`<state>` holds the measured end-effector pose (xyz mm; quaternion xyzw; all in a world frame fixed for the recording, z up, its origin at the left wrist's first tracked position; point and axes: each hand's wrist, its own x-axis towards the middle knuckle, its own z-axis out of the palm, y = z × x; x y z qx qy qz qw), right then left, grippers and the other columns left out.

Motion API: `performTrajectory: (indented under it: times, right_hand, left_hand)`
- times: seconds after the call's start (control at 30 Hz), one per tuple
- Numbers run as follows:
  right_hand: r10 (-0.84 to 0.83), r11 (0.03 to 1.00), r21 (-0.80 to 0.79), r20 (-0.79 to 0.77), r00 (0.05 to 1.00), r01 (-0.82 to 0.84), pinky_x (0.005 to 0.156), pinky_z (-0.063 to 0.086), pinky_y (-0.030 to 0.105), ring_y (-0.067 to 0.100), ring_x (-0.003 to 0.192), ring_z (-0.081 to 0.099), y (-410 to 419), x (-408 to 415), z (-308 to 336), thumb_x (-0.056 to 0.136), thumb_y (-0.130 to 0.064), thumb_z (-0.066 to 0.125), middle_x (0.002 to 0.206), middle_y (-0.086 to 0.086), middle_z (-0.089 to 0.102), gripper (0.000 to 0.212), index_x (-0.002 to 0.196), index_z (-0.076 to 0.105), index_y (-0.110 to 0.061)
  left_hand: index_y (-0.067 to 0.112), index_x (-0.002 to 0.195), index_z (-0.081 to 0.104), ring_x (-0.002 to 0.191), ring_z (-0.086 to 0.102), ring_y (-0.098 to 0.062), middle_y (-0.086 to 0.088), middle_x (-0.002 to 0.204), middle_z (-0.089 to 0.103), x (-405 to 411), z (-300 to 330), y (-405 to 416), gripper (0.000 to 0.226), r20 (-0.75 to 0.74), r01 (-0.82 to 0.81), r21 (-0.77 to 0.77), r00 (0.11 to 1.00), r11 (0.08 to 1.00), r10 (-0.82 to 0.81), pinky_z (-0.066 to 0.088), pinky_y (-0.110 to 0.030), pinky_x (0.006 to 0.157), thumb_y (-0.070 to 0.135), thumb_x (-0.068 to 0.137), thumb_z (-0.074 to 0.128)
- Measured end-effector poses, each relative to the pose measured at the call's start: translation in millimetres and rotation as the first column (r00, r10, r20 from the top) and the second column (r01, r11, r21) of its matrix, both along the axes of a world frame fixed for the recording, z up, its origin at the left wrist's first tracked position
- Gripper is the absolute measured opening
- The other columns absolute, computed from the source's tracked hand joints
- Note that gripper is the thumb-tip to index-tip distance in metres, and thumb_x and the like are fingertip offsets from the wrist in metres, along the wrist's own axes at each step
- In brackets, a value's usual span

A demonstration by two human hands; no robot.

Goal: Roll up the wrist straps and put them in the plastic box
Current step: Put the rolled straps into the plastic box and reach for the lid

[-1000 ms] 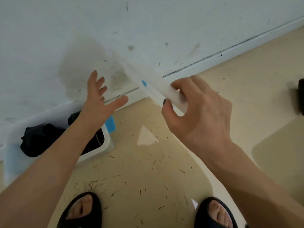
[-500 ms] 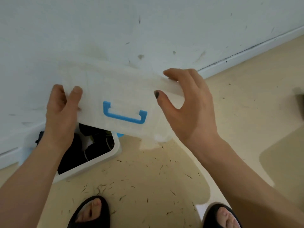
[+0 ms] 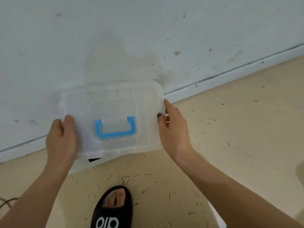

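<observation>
The closing step looks to be in hand: the lid (image 3: 113,119), a clear ribbed sheet with a blue handle (image 3: 115,128), sits over the box (image 3: 85,163) on the floor by the wall. The left hand (image 3: 60,140) grips its left edge, and the right hand (image 3: 172,129) pinches the right edge. A dark sliver under the lid is probably the straps (image 3: 94,160). Next, I'd judge, both hands press the lid's rim down evenly until it seats.

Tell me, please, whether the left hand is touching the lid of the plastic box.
Touching. The head view shows the left hand gripping the lid's left edge, thumb lying on top of it.
</observation>
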<state>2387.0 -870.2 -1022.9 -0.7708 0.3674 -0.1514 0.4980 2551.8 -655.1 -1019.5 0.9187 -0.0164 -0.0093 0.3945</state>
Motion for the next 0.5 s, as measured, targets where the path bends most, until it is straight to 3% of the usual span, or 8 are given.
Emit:
performTrajectory:
  times: [0.1, 0.17, 0.27, 0.4, 0.5]
  right_hand:
    - [0.148, 0.986, -0.066, -0.110, 0.983, -0.156, 0.087, 0.047, 0.024, 0.011, 0.102, 0.053, 22, 18, -11, 0.111, -0.024, 0.039, 0.134, -0.003, 0.046, 0.055, 0.164, 0.024, -0.022]
    - [0.191, 0.972, -0.100, -0.174, 0.966, -0.211, 0.091, 0.046, 0.029, 0.019, 0.107, 0.053, 30, 31, -17, 0.111, -0.022, 0.037, 0.135, 0.004, 0.046, 0.054, 0.163, 0.024, -0.018]
    - [0.204, 0.946, -0.189, -0.290, 0.935, -0.265, 0.100, 0.038, 0.036, 0.027, 0.109, 0.046, 37, 51, -21, 0.111, -0.020, 0.033, 0.136, 0.013, 0.049, 0.053, 0.163, 0.024, -0.013]
    - [0.149, 0.910, -0.311, -0.372, 0.916, -0.274, 0.094, 0.044, 0.040, 0.029, 0.109, 0.050, 35, 68, -27, 0.110, -0.026, 0.034, 0.127, 0.012, 0.054, 0.051, 0.161, 0.030, -0.017]
    - [0.142, 0.955, -0.205, -0.312, 0.939, -0.213, 0.092, 0.046, 0.039, 0.032, 0.114, 0.054, 36, 67, -36, 0.110, -0.019, 0.035, 0.130, 0.012, 0.052, 0.046, 0.155, 0.039, -0.011]
  left_hand:
    - [0.000, 0.074, 0.045, 0.076, 0.045, -0.034, -0.016, 0.074, 0.048, 1, -17, 39, 0.052, 0.029, -0.038, 0.157, 0.999, 0.987, 0.034, 0.032, -0.041, 0.072, 0.040, 0.106, 0.038]
    - [0.003, 0.068, 0.048, 0.085, 0.046, -0.036, -0.025, 0.084, 0.052, 3, -26, 59, 0.052, 0.058, -0.045, 0.259, 0.998, 0.965, 0.031, 0.036, -0.043, 0.078, 0.037, 0.107, 0.041]
    - [0.004, 0.078, 0.052, 0.100, 0.046, -0.039, -0.030, 0.096, 0.056, 10, -38, 72, 0.045, 0.045, -0.060, 0.288, 0.998, 0.956, 0.049, 0.039, -0.046, 0.087, 0.037, 0.107, 0.040]
    - [0.002, 0.086, 0.052, 0.084, 0.055, -0.041, -0.025, 0.085, 0.060, 14, -44, 71, 0.044, -0.023, -0.011, 0.289, 1.000, 0.957, 0.018, 0.038, -0.045, 0.074, 0.038, 0.107, 0.038]
    - [0.003, 0.079, 0.051, 0.075, 0.056, -0.039, -0.021, 0.075, 0.057, 14, -45, 71, 0.046, -0.047, 0.051, 0.307, 0.998, 0.950, -0.039, 0.039, -0.043, 0.069, 0.038, 0.108, 0.039]
